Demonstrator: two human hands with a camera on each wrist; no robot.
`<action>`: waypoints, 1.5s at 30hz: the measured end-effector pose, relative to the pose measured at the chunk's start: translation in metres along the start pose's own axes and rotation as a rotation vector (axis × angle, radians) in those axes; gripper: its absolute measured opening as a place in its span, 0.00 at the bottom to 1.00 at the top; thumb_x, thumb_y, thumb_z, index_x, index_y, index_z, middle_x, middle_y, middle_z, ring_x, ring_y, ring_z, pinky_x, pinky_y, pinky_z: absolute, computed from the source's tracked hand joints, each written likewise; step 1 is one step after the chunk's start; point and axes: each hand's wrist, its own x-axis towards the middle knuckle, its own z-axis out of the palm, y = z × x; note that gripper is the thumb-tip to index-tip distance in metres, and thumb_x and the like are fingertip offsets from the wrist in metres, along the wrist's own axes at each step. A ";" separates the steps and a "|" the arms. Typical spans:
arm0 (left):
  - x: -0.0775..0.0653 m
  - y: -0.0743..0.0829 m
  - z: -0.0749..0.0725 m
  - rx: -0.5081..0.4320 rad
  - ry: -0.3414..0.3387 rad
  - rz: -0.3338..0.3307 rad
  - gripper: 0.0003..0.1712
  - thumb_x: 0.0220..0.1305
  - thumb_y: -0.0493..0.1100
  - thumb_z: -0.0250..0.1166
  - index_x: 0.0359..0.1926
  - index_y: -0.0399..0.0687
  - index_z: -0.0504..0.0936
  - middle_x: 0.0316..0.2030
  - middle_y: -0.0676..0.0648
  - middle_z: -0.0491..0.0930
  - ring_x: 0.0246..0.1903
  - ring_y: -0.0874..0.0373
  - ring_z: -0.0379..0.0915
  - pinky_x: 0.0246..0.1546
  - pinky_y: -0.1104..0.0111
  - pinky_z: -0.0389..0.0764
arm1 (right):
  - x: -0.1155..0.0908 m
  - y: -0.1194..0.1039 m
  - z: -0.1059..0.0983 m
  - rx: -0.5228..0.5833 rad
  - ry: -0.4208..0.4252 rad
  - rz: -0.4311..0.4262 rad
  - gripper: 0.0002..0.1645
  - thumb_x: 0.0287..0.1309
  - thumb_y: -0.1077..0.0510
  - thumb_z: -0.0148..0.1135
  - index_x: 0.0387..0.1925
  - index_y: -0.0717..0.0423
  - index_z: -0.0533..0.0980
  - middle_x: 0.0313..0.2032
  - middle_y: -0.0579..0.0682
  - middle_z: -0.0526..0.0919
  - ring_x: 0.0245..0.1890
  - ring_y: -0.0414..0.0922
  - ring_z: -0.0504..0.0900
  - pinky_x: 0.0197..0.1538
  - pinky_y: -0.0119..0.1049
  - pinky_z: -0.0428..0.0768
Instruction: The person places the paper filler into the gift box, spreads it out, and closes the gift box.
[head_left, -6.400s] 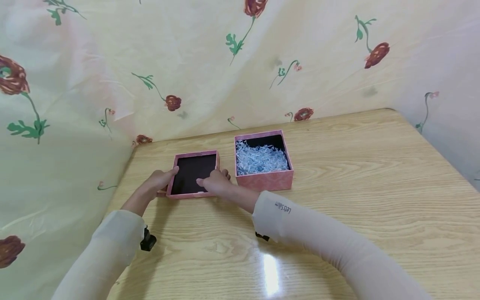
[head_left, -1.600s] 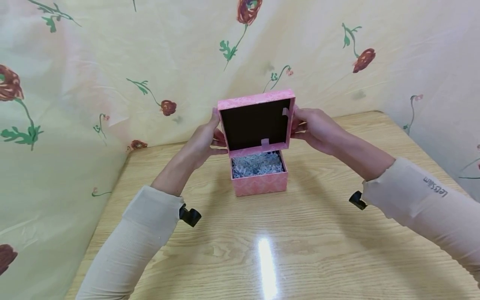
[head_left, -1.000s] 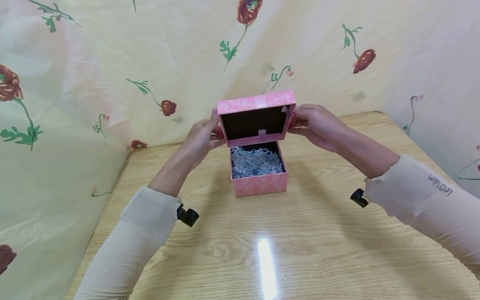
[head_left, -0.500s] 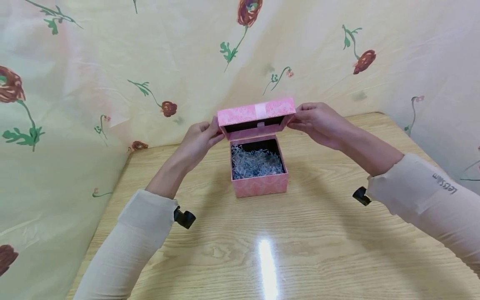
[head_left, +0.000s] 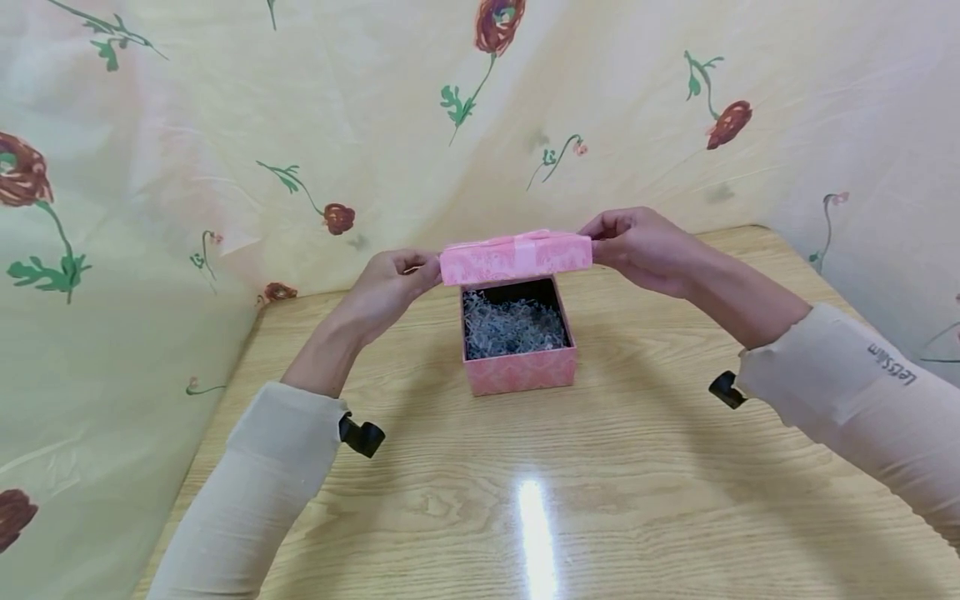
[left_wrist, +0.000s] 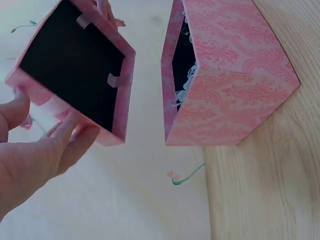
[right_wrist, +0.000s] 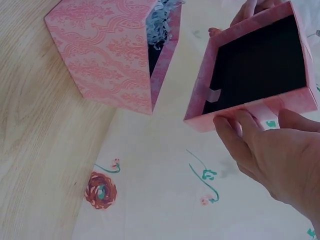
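Note:
Between both hands a pink patterned box lid (head_left: 517, 259) with a ribbon is held above the back part of the matching pink box (head_left: 522, 372). My left hand (head_left: 390, 287) grips the lid's left side; my right hand (head_left: 645, 250) grips its right side. In the left wrist view the lid's black inside (left_wrist: 72, 65) faces the box, with a gap between them. The right wrist view shows the fingers (right_wrist: 232, 135) against the lid's side wall. Pale blue shredded paper (head_left: 513, 327) fills the box, whose black back wall shows below the lid.
The box stands on a wooden table (head_left: 600, 492). Cream cloth with a flower print (head_left: 405, 125) hangs right behind the table's back edge and along its left side. Black wrist cameras (head_left: 362, 435) stick out below both sleeves.
Earlier the lid lay on the table left of the box. Since being lifted over the box, it has tipped from showing its black inside toward level and come lower.

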 end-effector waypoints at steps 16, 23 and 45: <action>0.001 -0.006 0.000 -0.073 -0.030 -0.026 0.23 0.58 0.24 0.63 0.55 0.27 0.72 0.64 0.46 0.67 0.64 0.52 0.65 0.54 0.64 0.75 | 0.005 0.014 0.003 -0.125 0.000 -0.042 0.10 0.60 0.77 0.51 0.44 0.74 0.71 0.58 0.61 0.68 0.58 0.50 0.69 0.51 0.29 0.77; 0.001 -0.011 0.001 -0.086 -0.057 -0.066 0.25 0.58 0.21 0.61 0.57 0.27 0.68 0.66 0.46 0.62 0.62 0.47 0.67 0.51 0.66 0.77 | 0.005 0.020 0.005 -0.137 -0.004 -0.047 0.09 0.57 0.80 0.51 0.40 0.73 0.71 0.54 0.58 0.68 0.51 0.46 0.73 0.48 0.30 0.78; 0.000 -0.036 0.011 -0.023 -0.131 -0.103 0.21 0.58 0.18 0.57 0.52 0.24 0.65 0.69 0.43 0.57 0.64 0.44 0.64 0.49 0.67 0.78 | 0.008 0.046 0.010 -0.316 -0.042 -0.037 0.09 0.54 0.80 0.54 0.38 0.75 0.69 0.58 0.65 0.70 0.52 0.50 0.73 0.46 0.28 0.76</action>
